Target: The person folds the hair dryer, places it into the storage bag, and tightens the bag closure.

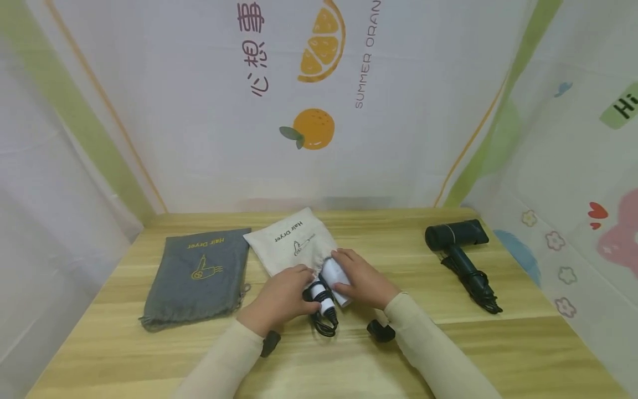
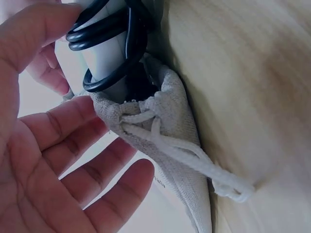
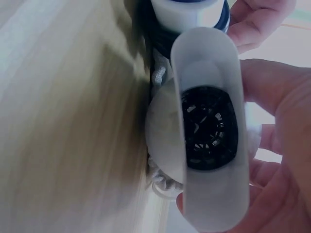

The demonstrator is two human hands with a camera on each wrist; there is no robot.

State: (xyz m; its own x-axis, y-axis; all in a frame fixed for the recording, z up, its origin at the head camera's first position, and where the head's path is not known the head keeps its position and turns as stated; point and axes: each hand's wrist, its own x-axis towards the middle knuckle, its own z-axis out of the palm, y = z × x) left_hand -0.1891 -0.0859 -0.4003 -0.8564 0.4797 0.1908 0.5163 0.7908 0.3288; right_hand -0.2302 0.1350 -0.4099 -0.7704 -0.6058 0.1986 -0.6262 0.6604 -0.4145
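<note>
A white hair dryer (image 1: 335, 274) lies partly inside a white cloth drawstring bag (image 1: 291, 238) lettered "Hair Dryer". Its black cord (image 2: 99, 36) is wound round the handle, which sticks out of the bag's mouth. My right hand (image 1: 366, 280) grips the dryer's body beside the flattened nozzle (image 3: 214, 199), thumb and fingers on either side. On the left of the handle, my left hand (image 1: 284, 296) has its thumb against the corded handle and its fingers extended along the bag's gathered rim. A knotted drawstring (image 2: 194, 153) hangs from that rim.
A grey drawstring bag (image 1: 199, 282) lies flat at the left. To the right is a black hair dryer (image 1: 463, 260) with its cord wrapped round the handle. Two small black pieces (image 1: 381, 331) show near my wrists. Printed white cloth (image 1: 399, 155) stands behind the wooden table (image 1: 399, 238).
</note>
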